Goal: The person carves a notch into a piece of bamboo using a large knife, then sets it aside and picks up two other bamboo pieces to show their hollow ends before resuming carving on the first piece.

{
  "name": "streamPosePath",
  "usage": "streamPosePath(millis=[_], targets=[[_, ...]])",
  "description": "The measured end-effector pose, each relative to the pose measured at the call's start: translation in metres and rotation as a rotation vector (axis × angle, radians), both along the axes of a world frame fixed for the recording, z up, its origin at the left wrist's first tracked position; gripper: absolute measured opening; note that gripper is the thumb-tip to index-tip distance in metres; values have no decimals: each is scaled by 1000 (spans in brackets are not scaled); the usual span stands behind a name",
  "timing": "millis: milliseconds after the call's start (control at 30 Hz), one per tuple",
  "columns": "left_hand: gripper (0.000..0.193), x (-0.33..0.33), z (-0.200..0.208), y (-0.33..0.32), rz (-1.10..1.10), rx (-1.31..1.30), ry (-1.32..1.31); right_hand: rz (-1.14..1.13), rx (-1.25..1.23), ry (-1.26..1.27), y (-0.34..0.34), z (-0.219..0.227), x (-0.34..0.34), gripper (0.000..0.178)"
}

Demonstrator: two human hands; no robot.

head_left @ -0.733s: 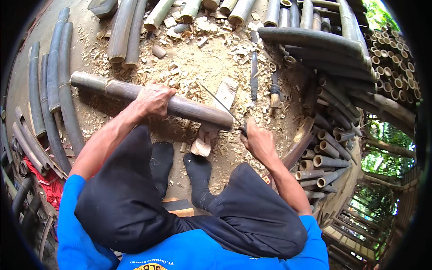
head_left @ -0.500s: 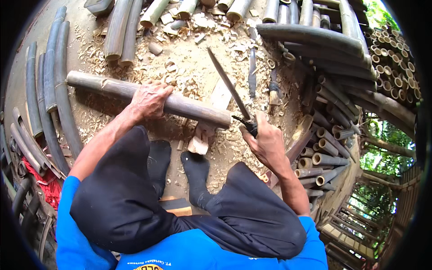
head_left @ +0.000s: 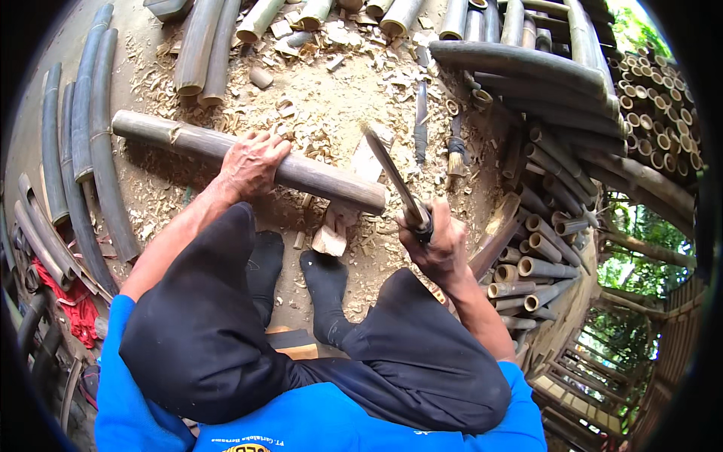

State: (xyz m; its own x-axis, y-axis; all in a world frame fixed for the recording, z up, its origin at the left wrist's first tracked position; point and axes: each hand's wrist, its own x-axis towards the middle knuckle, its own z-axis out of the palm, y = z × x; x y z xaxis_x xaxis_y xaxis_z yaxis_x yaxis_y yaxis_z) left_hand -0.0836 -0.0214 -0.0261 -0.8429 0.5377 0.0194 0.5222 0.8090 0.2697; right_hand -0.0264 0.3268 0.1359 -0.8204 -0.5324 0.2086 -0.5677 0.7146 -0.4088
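Note:
A thick brown bamboo pole (head_left: 325, 178) slants across in front of my knees, its right end resting on a pale wooden block (head_left: 331, 235). My left hand (head_left: 254, 163) is wrapped over the pole near its middle, pressing from above. Just beyond the pole's right end, my right hand (head_left: 438, 242) grips a machete (head_left: 393, 175) by its dark handle. The blade tilts up and away to the left and touches nothing that I can see. Most of the handle is hidden by my fingers.
Bamboo shavings (head_left: 316, 124) cover the ground ahead. Long dark bamboo poles (head_left: 81, 135) lie at the left. A dark-handled tool (head_left: 420, 124) and a brush (head_left: 456, 157) lie beyond my right hand. Cut bamboo lengths (head_left: 544, 267) are stacked at the right, near a bamboo rack (head_left: 527, 64).
The machete has turned in my right hand, and its tip now sits lower and further right. My right hand has dropped slightly. The left hand keeps its hold on the bamboo pole.

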Motion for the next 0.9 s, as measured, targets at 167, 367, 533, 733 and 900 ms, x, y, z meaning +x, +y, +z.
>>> streamPosePath(millis=[167,367,533,733,900], targets=[[37,-5,-9,16,-15,16,165,-233,679,-400,75,-68,-20,37],[42,21,-22,-6,75,52,358,-108,56,-216,-8,20,-1,42],[50,15,-20,11,69,61,418,-288,534,-488,48,-57,5,29],[62,-17,27,2,6,-103,-274,-241,159,-395,-3,26,-5,46],[37,-22,21,11,-21,-67,-323,-188,158,-262,36,-41,9,31]])
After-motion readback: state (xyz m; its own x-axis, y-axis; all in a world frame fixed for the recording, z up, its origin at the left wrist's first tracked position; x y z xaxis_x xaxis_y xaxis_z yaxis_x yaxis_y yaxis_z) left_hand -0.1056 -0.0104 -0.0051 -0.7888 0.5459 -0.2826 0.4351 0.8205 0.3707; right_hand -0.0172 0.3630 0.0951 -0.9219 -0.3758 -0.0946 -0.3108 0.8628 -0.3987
